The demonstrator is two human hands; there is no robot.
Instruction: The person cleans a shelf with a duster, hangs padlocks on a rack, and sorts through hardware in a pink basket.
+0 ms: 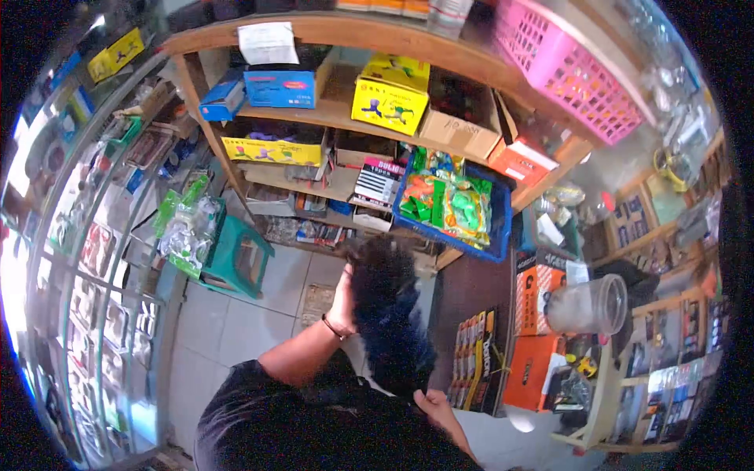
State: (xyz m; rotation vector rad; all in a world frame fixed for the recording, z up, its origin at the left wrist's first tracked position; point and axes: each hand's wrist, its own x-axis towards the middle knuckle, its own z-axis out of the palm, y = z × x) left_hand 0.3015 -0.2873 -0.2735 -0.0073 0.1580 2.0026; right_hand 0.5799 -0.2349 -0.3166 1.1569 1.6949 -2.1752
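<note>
A dark, fluffy feather duster (389, 314) stands out in front of my chest, its tip towards the shelves. My left hand (342, 304), with a bracelet at the wrist, is wrapped round the left side of the feathers; most of its fingers are hidden behind them. At the lower end of the duster, my right hand (433, 405) is closed on it with the fingers pinched together. Any handle is hidden from view.
Ahead, a wooden shelf (330, 114) carries several boxes and a blue basket (496, 253) of colourful packets. A green stool (255, 259) with plastic bags is on the left, beside glass cases. On the right are orange boxes (528, 373), a clear jar (581, 306) and a pink basket (542, 59).
</note>
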